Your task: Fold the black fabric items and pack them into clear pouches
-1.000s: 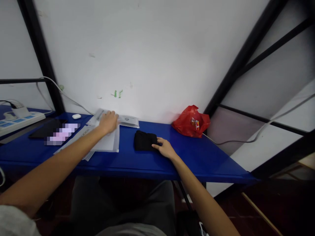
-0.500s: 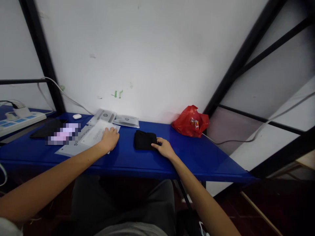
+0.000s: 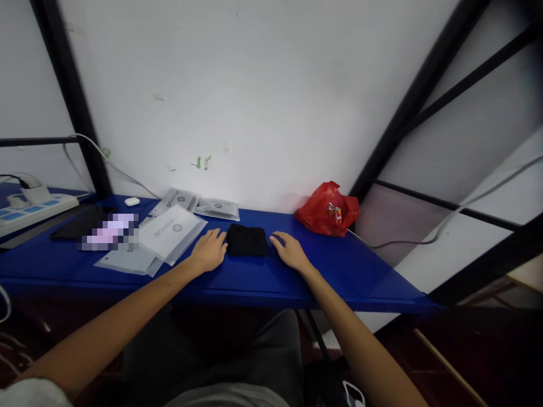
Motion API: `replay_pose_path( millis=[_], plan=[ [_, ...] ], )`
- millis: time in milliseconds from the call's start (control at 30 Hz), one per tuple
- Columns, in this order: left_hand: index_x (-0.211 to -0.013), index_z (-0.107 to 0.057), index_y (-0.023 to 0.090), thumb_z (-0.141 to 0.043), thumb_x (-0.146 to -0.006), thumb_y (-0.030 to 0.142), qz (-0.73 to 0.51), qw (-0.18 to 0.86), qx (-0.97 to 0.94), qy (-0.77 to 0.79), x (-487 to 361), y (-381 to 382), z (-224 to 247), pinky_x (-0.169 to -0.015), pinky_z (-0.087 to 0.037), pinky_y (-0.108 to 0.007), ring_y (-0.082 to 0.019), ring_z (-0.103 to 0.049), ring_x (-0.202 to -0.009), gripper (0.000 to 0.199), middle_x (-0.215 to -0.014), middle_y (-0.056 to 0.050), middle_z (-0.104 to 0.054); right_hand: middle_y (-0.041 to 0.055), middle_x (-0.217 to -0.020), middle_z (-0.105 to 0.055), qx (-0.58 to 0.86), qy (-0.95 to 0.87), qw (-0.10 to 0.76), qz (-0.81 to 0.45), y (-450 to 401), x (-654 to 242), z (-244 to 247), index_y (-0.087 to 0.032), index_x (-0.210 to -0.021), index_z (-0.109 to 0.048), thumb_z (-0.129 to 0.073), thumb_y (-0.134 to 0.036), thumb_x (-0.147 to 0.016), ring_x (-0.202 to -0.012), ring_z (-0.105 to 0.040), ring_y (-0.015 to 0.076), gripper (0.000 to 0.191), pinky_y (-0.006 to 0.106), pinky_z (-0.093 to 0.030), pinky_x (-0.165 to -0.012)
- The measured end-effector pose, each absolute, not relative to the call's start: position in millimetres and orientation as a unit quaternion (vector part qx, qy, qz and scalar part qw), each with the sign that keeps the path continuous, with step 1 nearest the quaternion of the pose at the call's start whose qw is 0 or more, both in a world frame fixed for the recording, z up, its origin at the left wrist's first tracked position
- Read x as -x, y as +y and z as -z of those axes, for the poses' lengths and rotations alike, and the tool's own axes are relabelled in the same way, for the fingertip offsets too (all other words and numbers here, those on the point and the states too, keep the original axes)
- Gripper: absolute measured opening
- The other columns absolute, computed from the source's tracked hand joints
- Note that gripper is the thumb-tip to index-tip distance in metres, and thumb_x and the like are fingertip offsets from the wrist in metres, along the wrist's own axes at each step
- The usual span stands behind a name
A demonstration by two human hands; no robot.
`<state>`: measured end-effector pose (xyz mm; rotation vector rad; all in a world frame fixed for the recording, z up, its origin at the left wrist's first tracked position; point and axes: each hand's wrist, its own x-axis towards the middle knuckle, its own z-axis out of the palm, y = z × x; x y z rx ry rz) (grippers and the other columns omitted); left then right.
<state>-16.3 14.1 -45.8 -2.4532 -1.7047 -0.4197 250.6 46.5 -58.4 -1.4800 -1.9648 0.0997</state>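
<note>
A folded black cloth (image 3: 246,241) lies flat on the blue table (image 3: 254,277), between my two hands. My left hand (image 3: 209,250) rests on the table at the cloth's left edge, fingers stretched out and holding nothing. Just off the cloth's right edge is my right hand (image 3: 291,251), its fingers apart with nothing in them. Left of my left hand, translucent printed plastic pouches overlap; the top pouch (image 3: 173,233) lies at a slant over a lower pouch (image 3: 127,261).
Toward the wall lie two more pouches, a left one (image 3: 176,200) and a right one (image 3: 218,208). A red plastic bag (image 3: 328,209) sits at the back right. At the left are a white earphone case (image 3: 132,201), a blurred-out phone (image 3: 108,232), a dark flat object (image 3: 80,221) and a power strip (image 3: 42,209).
My left hand has left the top pouch and moved right to the black cloth. My right hand has come off the cloth, which has shifted slightly left.
</note>
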Motion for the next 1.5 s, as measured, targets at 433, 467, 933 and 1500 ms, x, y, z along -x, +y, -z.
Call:
replay_pose_path(
  millis=[433, 467, 933, 1500],
  plan=[
    [-0.127, -0.049, 0.011, -0.035, -0.091, 0.026, 0.186, 0.023, 0.775, -0.604, 12.5, 19.4, 62.7, -0.104, -0.032, -0.040, -0.028, -0.040, -0.128, 0.042, -0.138, -0.016, -0.045, 0.0164, -0.135, -0.051, 0.626, -0.752, 0.205, -0.009, 51.1, -267.9, 75.5, -0.011, -0.124, -0.057, -0.048, -0.037, -0.089, -0.128, -0.044, 0.0270, 0.045, 0.040, -0.033, -0.108],
    [-0.129, -0.047, 0.011, -0.036, -0.090, 0.023, 0.204, 0.049, 0.771, -0.601, 10.7, 17.2, 60.7, -0.103, -0.033, -0.041, -0.029, -0.039, -0.128, 0.042, -0.139, -0.016, -0.044, 0.0164, -0.134, -0.052, 0.627, -0.751, 0.208, -0.009, 50.8, -267.6, 75.6, -0.011, -0.124, -0.058, -0.048, -0.037, -0.089, -0.128, -0.045, 0.0270, 0.044, 0.040, -0.033, -0.108],
    [-0.110, -0.060, 0.014, -0.035, -0.092, 0.046, 0.187, 0.065, 0.844, -0.499, -44.1, 7.6, 43.6, -0.094, -0.037, -0.043, -0.030, -0.048, -0.111, 0.044, -0.119, -0.015, -0.056, 0.0146, -0.135, -0.052, 0.632, -0.742, 0.224, -0.015, 47.4, -266.9, 75.3, -0.013, -0.124, -0.058, -0.049, -0.034, -0.089, -0.127, -0.046, 0.0243, 0.041, 0.038, -0.034, -0.106],
    [-0.097, -0.063, 0.017, -0.045, -0.086, 0.028, 0.176, -0.008, 0.818, -0.548, -65.1, -21.1, 22.6, -0.075, -0.047, -0.034, -0.026, -0.059, -0.096, 0.024, -0.103, -0.011, -0.065, 0.0141, -0.131, -0.055, 0.630, -0.741, 0.233, -0.023, 45.0, -265.2, 71.3, -0.013, -0.119, -0.060, -0.051, -0.032, -0.088, -0.126, -0.047, 0.0238, 0.037, 0.037, -0.034, -0.107]
  ],
)
